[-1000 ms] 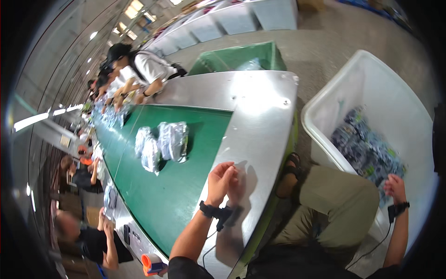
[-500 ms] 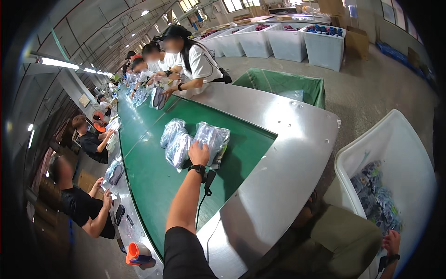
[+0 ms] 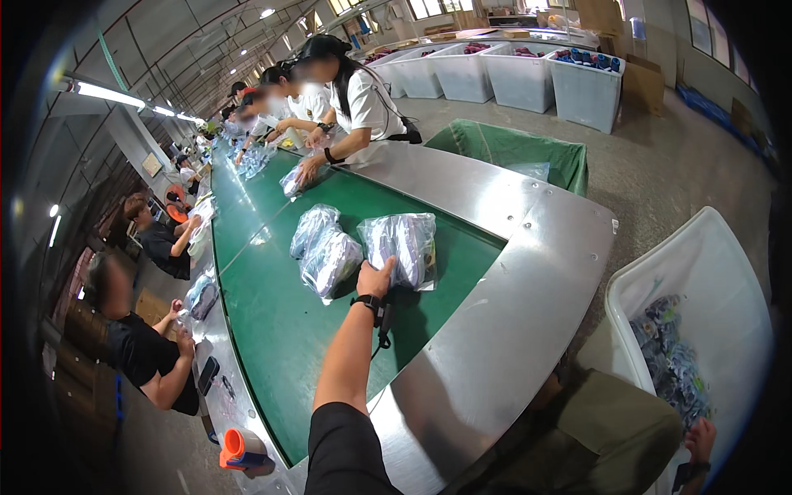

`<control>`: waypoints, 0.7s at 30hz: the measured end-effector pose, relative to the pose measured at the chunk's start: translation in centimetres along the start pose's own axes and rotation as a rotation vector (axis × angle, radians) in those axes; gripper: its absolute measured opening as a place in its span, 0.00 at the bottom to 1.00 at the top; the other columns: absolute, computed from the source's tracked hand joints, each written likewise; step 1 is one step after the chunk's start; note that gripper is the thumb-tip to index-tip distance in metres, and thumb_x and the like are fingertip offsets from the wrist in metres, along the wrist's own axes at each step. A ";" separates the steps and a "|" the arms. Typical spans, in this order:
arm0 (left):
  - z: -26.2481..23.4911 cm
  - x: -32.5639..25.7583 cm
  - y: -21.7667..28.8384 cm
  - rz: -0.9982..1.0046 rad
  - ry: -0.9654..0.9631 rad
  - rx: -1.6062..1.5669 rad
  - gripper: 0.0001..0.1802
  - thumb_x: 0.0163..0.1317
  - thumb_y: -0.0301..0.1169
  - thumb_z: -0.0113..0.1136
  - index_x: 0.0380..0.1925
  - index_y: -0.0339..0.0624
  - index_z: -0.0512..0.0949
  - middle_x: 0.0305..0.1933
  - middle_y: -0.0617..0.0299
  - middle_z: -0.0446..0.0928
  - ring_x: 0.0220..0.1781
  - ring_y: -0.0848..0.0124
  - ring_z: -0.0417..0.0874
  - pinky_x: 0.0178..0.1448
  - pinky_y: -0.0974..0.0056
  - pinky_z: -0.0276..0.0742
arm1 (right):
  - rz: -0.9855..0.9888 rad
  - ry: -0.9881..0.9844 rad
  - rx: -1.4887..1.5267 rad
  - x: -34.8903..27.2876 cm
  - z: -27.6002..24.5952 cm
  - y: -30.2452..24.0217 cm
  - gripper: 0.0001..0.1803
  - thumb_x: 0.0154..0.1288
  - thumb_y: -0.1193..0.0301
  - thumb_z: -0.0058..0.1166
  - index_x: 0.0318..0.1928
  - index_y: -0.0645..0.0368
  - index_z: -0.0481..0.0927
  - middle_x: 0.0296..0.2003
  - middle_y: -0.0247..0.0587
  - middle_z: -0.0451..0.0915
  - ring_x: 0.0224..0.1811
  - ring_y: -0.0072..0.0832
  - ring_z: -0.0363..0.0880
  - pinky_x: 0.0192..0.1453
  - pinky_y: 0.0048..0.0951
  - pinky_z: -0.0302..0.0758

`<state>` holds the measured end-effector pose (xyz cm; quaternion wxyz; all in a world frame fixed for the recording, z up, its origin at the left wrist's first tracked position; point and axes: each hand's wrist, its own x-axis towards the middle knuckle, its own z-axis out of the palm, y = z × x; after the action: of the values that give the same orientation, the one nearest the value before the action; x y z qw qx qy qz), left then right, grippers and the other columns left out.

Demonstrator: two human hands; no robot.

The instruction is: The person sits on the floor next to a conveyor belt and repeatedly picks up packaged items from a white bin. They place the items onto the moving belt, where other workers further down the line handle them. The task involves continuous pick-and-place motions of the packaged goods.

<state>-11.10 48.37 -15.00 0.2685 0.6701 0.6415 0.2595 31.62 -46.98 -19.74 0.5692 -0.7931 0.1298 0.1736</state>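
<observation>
My left hand (image 3: pixel 375 279) reaches over the green conveyor belt (image 3: pixel 301 346), its fingers closed at the near edge of a clear plastic bag (image 3: pixel 400 247) with what looks like a pair of pale grey shoes inside. Just left of it lie more bagged pale shoes (image 3: pixel 326 252), apart from my hand. At the lower right, my right hand (image 3: pixel 701 440) is beside the inner side of a white bin (image 3: pixel 718 280). Its fingers show only in part, and I cannot make out anything in them. Bluish-grey bagged items (image 3: pixel 672 355) are heaped in that bin.
A broad metal rim (image 3: pixel 503 330) borders the belt. Co-workers line both sides; one across (image 3: pixel 363 111) handles a bag. An orange-topped container (image 3: pixel 239 450) and a phone (image 3: pixel 209 375) lie on the left ledge. Beyond stand a green-lined bin (image 3: pixel 528 153) and several white bins (image 3: pixel 582 95).
My left hand has shifted from on top of the right-hand bag to its near edge; the bag lies flatter and farther right. The co-worker across has lowered a shoe-like item to the belt.
</observation>
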 end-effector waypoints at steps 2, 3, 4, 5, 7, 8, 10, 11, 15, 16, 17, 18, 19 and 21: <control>-0.5 -2.0 0.9 -0.009 -0.053 -0.030 0.54 0.52 0.65 0.70 0.65 0.28 0.71 0.59 0.38 0.81 0.57 0.49 0.85 0.61 0.51 0.79 | -0.028 -0.031 -0.036 0.1 0.7 -0.2 0.17 0.77 0.59 0.52 0.58 0.54 0.75 0.32 0.33 0.77 0.23 0.21 0.77 0.20 0.20 0.69; -0.9 -2.9 1.6 -0.034 -0.085 -0.045 0.53 0.52 0.63 0.71 0.64 0.27 0.71 0.57 0.38 0.82 0.54 0.50 0.88 0.58 0.52 0.82 | -0.050 -0.047 -0.077 0.1 0.9 -0.4 0.17 0.77 0.60 0.52 0.58 0.54 0.75 0.32 0.32 0.77 0.23 0.21 0.78 0.20 0.20 0.70; -1.2 -4.4 2.0 -0.021 -0.092 -0.165 0.50 0.54 0.55 0.74 0.64 0.25 0.69 0.50 0.41 0.84 0.41 0.54 0.90 0.43 0.55 0.86 | -0.064 -0.059 -0.105 0.0 1.2 -0.5 0.17 0.77 0.60 0.52 0.57 0.54 0.75 0.32 0.32 0.78 0.24 0.21 0.78 0.20 0.20 0.71; -1.4 -5.9 2.6 0.025 -0.082 -0.203 0.49 0.54 0.53 0.75 0.64 0.25 0.67 0.49 0.42 0.84 0.39 0.56 0.90 0.40 0.57 0.86 | -0.076 -0.072 -0.131 -0.1 1.4 -0.7 0.16 0.76 0.60 0.52 0.57 0.54 0.76 0.32 0.31 0.78 0.24 0.20 0.78 0.21 0.21 0.71; -1.9 -9.3 2.8 0.136 -0.043 -0.290 0.49 0.54 0.48 0.76 0.64 0.24 0.65 0.47 0.44 0.83 0.34 0.61 0.89 0.33 0.60 0.85 | -0.075 -0.071 -0.155 -0.4 1.6 -0.9 0.16 0.76 0.60 0.52 0.57 0.53 0.76 0.31 0.30 0.78 0.24 0.20 0.78 0.21 0.21 0.72; -2.4 -10.9 2.6 0.191 -0.110 -0.373 0.48 0.54 0.45 0.78 0.63 0.25 0.63 0.48 0.44 0.82 0.38 0.63 0.89 0.39 0.62 0.86 | -0.073 -0.072 -0.169 -0.5 1.7 -0.9 0.16 0.76 0.61 0.52 0.57 0.53 0.76 0.31 0.30 0.78 0.24 0.20 0.78 0.22 0.21 0.73; -3.2 -13.6 2.1 0.422 -0.113 -0.414 0.39 0.56 0.37 0.78 0.59 0.30 0.66 0.54 0.47 0.78 0.48 0.65 0.87 0.47 0.64 0.85 | -0.074 -0.064 -0.168 -0.6 1.7 -1.0 0.16 0.76 0.60 0.52 0.57 0.52 0.76 0.31 0.29 0.78 0.25 0.19 0.78 0.22 0.21 0.73; -3.8 -15.3 1.6 0.552 -0.161 -0.530 0.36 0.56 0.33 0.78 0.58 0.32 0.67 0.55 0.48 0.77 0.52 0.65 0.85 0.51 0.63 0.85 | -0.064 -0.060 -0.160 -0.7 1.6 -0.9 0.16 0.76 0.60 0.52 0.57 0.52 0.76 0.31 0.29 0.78 0.25 0.19 0.78 0.22 0.21 0.73; -6.7 -18.1 0.4 0.270 -0.584 -0.937 0.35 0.57 0.19 0.72 0.65 0.36 0.69 0.63 0.55 0.76 0.65 0.65 0.80 0.72 0.61 0.75 | -0.095 -0.112 -0.165 -0.2 1.5 -1.0 0.16 0.76 0.60 0.52 0.58 0.51 0.76 0.32 0.29 0.78 0.26 0.19 0.78 0.23 0.20 0.73; -7.1 -18.4 0.3 0.169 -0.649 -1.020 0.35 0.66 0.18 0.63 0.73 0.35 0.65 0.69 0.54 0.74 0.67 0.66 0.78 0.74 0.62 0.73 | -0.099 -0.119 -0.151 0.0 1.5 -1.0 0.16 0.77 0.60 0.52 0.58 0.51 0.76 0.33 0.29 0.77 0.25 0.18 0.77 0.22 0.20 0.71; -7.6 -19.2 0.0 0.106 -0.725 -1.064 0.31 0.74 0.19 0.51 0.76 0.35 0.62 0.72 0.54 0.72 0.69 0.66 0.78 0.74 0.60 0.73 | -0.107 -0.129 -0.153 0.2 1.6 -1.1 0.16 0.77 0.60 0.52 0.59 0.51 0.76 0.33 0.29 0.77 0.26 0.18 0.77 0.23 0.20 0.71; -8.1 -19.7 -0.2 0.074 -0.758 -1.033 0.31 0.76 0.24 0.52 0.77 0.36 0.61 0.73 0.53 0.72 0.69 0.64 0.78 0.74 0.59 0.74 | -0.115 -0.137 -0.153 0.3 1.7 -1.2 0.17 0.77 0.60 0.52 0.59 0.51 0.75 0.33 0.29 0.77 0.26 0.18 0.77 0.23 0.20 0.71; -8.5 -20.0 -0.4 0.096 -0.837 -1.032 0.31 0.78 0.30 0.52 0.77 0.37 0.60 0.74 0.53 0.71 0.70 0.63 0.78 0.74 0.58 0.74 | -0.123 -0.143 -0.154 0.4 1.8 -1.3 0.17 0.77 0.60 0.51 0.59 0.51 0.75 0.34 0.29 0.77 0.26 0.18 0.77 0.23 0.20 0.70; -9.0 -20.1 -0.5 0.108 -0.868 -1.088 0.33 0.78 0.38 0.52 0.78 0.37 0.59 0.75 0.52 0.69 0.71 0.62 0.76 0.75 0.57 0.72 | -0.131 -0.143 -0.148 0.4 2.1 -1.6 0.17 0.77 0.60 0.51 0.60 0.51 0.75 0.34 0.29 0.77 0.27 0.18 0.77 0.24 0.20 0.70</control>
<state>-18.55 28.51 -8.96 0.7847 0.5147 0.2210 0.2656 32.38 -44.47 -19.17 0.5272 -0.8252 0.0237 0.2014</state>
